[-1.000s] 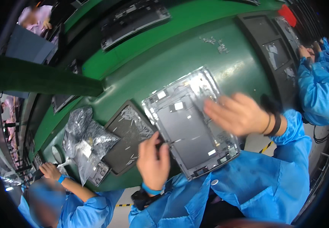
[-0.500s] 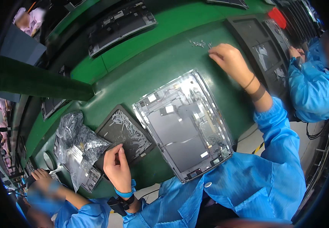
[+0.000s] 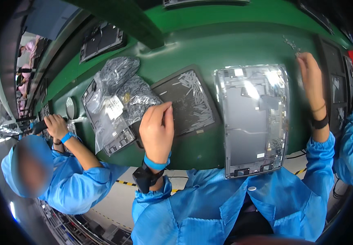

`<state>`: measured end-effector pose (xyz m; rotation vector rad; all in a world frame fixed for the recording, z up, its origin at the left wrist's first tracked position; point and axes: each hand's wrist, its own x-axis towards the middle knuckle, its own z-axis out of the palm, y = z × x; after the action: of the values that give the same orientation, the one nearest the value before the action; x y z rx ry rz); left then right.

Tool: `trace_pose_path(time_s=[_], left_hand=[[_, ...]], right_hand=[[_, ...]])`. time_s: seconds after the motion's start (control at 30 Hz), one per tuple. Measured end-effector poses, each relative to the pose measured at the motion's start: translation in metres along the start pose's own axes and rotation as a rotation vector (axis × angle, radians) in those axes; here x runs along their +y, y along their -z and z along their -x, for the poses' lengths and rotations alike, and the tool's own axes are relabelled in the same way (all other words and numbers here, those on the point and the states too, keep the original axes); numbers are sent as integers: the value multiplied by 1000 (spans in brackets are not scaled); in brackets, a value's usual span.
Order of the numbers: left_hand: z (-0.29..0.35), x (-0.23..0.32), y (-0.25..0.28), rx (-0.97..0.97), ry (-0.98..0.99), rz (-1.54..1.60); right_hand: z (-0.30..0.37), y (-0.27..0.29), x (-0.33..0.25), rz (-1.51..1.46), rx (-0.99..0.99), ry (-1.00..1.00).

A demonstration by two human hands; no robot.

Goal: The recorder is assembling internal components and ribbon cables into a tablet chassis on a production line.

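Note:
My left hand [image 3: 156,132] hovers at the near left side of a dark tray [image 3: 179,104], thumb and fingers pressed together. Whatever is between those fingertips, if anything, is too small to make out. In the tray lie many thin grey strips [image 3: 201,116]. My right hand [image 3: 312,79] reaches to the far right, fingers pinched at a small scatter of tiny grey parts [image 3: 290,44]; what they grip is hidden. Between my hands a thin opened device casing [image 3: 246,118], with a circuit board and flat black panels showing, lies on the green table in front of my chest.
Left of the tray, clear plastic bags [image 3: 121,87] of small parts lie over another opened device [image 3: 121,141]. A co-worker's hand [image 3: 56,125] is at the far left, near a round lidded dish [image 3: 71,107]. Dark trays [image 3: 332,61] and another person's blue sleeve [image 3: 348,151] are at the right.
My view has turned left, so the table's things sit further right in the picture. My left hand has moved slightly over the tray's edge; my right hand stays by the tiny parts.

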<state>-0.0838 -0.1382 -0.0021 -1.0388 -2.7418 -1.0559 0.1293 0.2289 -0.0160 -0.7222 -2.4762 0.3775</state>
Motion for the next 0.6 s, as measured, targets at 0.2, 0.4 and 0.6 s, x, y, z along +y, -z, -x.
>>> trace_pose_path(time_s=[0.2,0.4,0.6], left_hand=[[-30,-12,-10,125,-274,-496],[-38,-16,5,3,-291,-553],[-38,-12,-8,25,-250,-342]], right_hand=[[10,19,-24,-246,-27,-88],[1,26,-54,-721,-233,-323],[-6,12,-50,-567,-354,-194]])
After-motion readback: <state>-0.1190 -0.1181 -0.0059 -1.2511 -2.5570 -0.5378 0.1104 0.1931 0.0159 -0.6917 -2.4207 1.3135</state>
